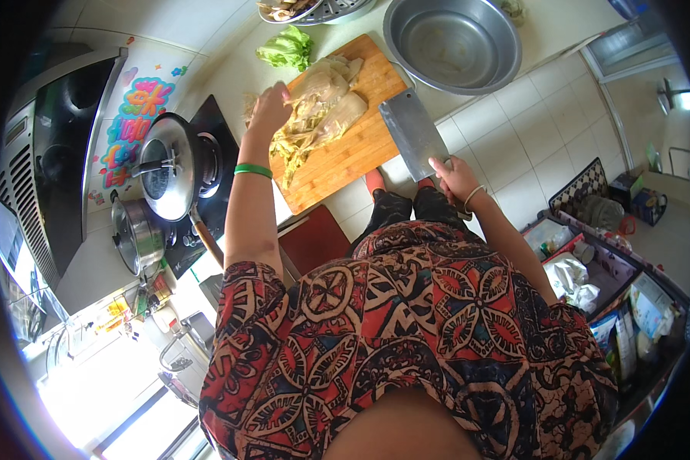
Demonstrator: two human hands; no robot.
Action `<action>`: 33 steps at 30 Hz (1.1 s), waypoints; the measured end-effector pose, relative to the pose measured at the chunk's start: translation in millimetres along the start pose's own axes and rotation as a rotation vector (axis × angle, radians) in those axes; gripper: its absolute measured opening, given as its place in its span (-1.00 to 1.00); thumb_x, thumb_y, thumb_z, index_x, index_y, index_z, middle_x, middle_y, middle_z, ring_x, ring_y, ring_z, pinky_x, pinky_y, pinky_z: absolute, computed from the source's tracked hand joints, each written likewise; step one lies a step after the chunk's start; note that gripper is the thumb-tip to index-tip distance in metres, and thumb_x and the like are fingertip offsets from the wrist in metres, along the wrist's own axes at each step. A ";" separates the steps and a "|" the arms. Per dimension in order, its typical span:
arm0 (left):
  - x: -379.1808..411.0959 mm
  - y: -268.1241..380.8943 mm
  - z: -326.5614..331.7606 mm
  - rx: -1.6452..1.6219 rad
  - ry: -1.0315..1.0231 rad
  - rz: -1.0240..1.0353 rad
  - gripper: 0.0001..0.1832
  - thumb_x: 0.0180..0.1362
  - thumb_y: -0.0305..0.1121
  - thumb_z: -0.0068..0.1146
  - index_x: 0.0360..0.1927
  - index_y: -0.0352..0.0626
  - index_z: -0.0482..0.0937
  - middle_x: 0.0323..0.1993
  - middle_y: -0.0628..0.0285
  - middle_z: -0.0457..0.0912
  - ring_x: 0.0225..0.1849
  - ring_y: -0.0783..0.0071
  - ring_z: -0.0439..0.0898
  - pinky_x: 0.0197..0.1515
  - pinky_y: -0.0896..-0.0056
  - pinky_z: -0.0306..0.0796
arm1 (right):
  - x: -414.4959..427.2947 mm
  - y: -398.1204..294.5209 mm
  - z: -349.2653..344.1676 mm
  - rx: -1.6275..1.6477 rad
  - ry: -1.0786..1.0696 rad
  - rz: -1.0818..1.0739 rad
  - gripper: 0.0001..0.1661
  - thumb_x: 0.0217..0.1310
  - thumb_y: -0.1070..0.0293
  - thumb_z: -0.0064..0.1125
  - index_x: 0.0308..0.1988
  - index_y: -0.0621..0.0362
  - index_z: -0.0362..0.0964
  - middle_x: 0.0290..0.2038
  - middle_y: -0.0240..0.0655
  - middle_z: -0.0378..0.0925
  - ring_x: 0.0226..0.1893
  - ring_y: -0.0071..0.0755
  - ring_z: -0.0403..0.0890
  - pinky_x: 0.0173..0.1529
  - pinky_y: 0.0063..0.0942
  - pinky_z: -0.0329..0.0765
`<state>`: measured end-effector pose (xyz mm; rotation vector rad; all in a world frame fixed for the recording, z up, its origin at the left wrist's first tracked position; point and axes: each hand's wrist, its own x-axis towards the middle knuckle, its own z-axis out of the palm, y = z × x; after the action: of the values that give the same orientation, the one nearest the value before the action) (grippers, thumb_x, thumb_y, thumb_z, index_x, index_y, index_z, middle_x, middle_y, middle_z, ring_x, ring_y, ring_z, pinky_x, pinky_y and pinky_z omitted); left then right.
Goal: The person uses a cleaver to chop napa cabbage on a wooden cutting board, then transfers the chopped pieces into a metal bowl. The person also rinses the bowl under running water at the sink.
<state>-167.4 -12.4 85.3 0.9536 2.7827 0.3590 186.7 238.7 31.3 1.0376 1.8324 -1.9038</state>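
Note:
My right hand point(457, 179) grips a Chinese cleaver point(413, 133) by its handle, with the thumb against the blade. The broad blade is held just off the right edge of a wooden cutting board point(379, 69). On the board lies a heap of pale, yellowish pickled cabbage leaves point(322, 106), with thick whitish stems towards the back right. My left hand point(270, 109) is at the left side of this heap, fingers curled. Whether it pinches a leaf is hidden by the hand itself. Some shreds show just left of it.
Green lettuce point(287, 49) lies behind the board. A large metal basin point(451, 46) stands at the back right. Left are a lidded wok point(169, 167) with a wooden handle and a glass-lidded pot point(138, 236) on the cooktop. A cluttered storage cart point(609, 270) stands right.

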 end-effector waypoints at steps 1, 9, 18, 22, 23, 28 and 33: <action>-7.3 -5.4 8.9 0.041 -0.016 0.001 -0.73 -0.05 -0.45 0.20 -0.21 -0.09 0.52 -0.12 0.05 0.59 0.03 0.04 0.51 0.07 0.09 0.37 | -0.8 0.6 0.1 0.032 -0.010 -0.009 -0.47 0.29 -0.04 0.09 -0.19 0.32 0.42 -0.69 -0.33 0.39 -0.83 -0.52 0.37 -0.79 -0.48 0.31; -59.5 59.1 89.9 -0.028 0.249 0.095 -0.54 -0.10 -0.34 0.38 -0.08 -0.12 0.49 -0.08 0.05 0.48 0.03 0.03 0.40 0.15 0.05 0.30 | -24.8 28.3 -3.3 -0.241 0.279 -0.342 -0.54 0.27 0.08 0.11 -0.13 0.31 0.43 -0.54 -0.08 0.55 -0.55 -0.11 0.55 -0.39 -0.23 0.46; -31.3 75.9 107.9 -0.104 0.124 0.015 -0.60 -0.15 -0.35 0.44 -0.19 -0.14 0.57 -0.15 0.11 0.54 -0.04 0.07 0.50 0.04 0.14 0.43 | -35.0 49.0 -9.7 -0.227 0.297 -0.257 -0.55 0.27 0.08 0.11 -0.14 0.31 0.45 -0.62 -0.11 0.47 -0.59 -0.11 0.50 -0.41 -0.22 0.42; -20.2 73.8 99.5 -0.029 0.042 -0.007 -0.72 -0.06 -0.39 0.32 -0.24 -0.16 0.56 -0.20 0.05 0.59 -0.11 0.03 0.58 -0.06 0.10 0.48 | -26.3 59.7 -3.5 -0.279 0.232 -0.346 -0.60 0.28 0.07 0.11 -0.26 0.25 0.43 -0.67 -0.27 0.42 -0.70 -0.35 0.45 -0.57 -0.38 0.37; -18.4 73.8 97.5 0.017 0.031 -0.015 -0.74 -0.04 -0.39 0.28 -0.23 -0.16 0.56 -0.21 0.03 0.60 -0.12 0.03 0.58 -0.07 0.10 0.49 | -23.4 61.2 -4.0 -0.349 0.203 -0.311 -0.55 0.26 0.02 0.11 -0.24 0.27 0.43 -0.61 -0.15 0.46 -0.61 -0.19 0.50 -0.47 -0.28 0.41; -11.3 73.5 83.7 -0.027 0.117 -0.084 -0.80 0.07 -0.36 0.10 -0.25 -0.21 0.52 -0.23 -0.06 0.62 -0.16 -0.08 0.59 -0.09 0.01 0.47 | -18.7 59.5 -2.4 -0.370 0.174 -0.241 -0.47 0.25 -0.05 0.10 -0.25 0.29 0.43 -0.50 -0.02 0.54 -0.47 -0.01 0.60 -0.34 -0.18 0.47; -15.1 54.3 80.3 -0.127 0.505 -0.146 -0.84 0.12 -0.38 0.03 -0.32 -0.28 0.46 -0.28 -0.09 0.57 -0.22 -0.14 0.51 -0.15 -0.06 0.44 | -25.8 33.7 -6.7 -0.236 0.137 -0.143 -0.49 0.26 -0.04 0.10 -0.23 0.28 0.44 -0.60 -0.12 0.54 -0.59 -0.10 0.59 -0.42 -0.22 0.48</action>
<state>-104.7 33.3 25.4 0.6995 3.1965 0.8464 228.8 233.6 24.3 1.0020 2.1998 -1.6736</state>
